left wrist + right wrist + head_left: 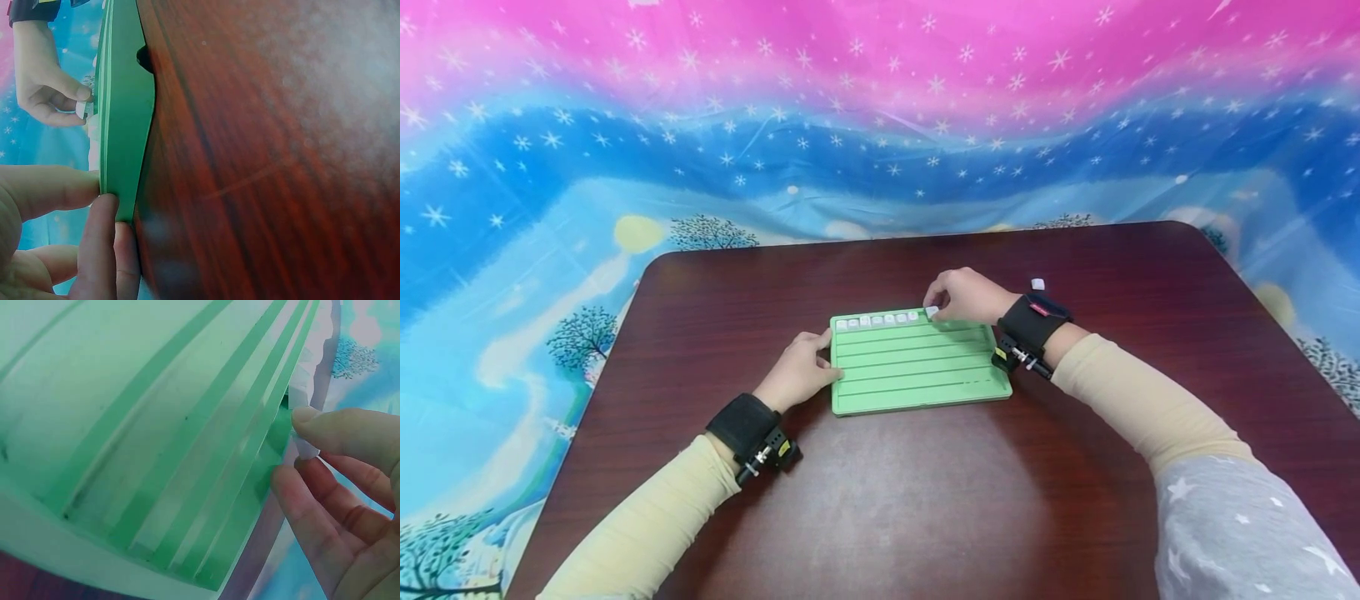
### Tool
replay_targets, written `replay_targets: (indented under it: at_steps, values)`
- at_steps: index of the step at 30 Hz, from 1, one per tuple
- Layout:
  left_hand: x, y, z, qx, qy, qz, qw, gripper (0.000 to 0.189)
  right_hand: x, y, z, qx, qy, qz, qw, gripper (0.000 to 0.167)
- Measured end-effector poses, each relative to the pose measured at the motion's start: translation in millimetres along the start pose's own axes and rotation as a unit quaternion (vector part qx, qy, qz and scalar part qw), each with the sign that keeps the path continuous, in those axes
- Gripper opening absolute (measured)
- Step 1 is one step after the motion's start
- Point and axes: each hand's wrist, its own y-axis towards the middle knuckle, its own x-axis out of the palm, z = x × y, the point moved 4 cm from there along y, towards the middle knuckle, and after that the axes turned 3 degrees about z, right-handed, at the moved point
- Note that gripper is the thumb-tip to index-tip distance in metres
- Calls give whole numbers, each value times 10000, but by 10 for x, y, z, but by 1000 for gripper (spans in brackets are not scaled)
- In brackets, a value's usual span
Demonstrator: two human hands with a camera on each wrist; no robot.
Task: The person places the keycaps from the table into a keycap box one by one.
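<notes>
A green ridged board (917, 367) lies on the table, with several small white tiles (877, 320) lined up along the left part of its far edge. My left hand (797, 371) grips the board's left side; in the left wrist view its fingers (100, 244) bend around the green edge. Over the far edge, just right of the row, my right hand (968, 296) pinches one white tile (305, 447) between thumb and fingers. That tile sits close to the board's top slot, partly covered by the fingertips.
Another white tile (1037, 284) lies on the dark wooden table (910, 492), beyond my right wrist. A patterned cloth (880, 125) in pink and blue hangs behind the table's far edge. Both wrists wear black bands with small cameras.
</notes>
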Motion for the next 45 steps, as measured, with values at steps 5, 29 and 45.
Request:
replay_targets:
  at_steps: [5, 29, 45]
  values:
    - [-3, 0, -4, -20, -24, 10, 10000, 79, 39, 36, -22, -97, -84, -13, 9999, 19]
    - [3, 3, -8, -14, 55, 7, 10000, 78, 136, 84, -112, 107, -501, 56, 9987, 10]
    - [4, -5, -1, 3, 92, 31, 10000, 79, 56, -60, -15, -248, -277, 142, 9992, 24]
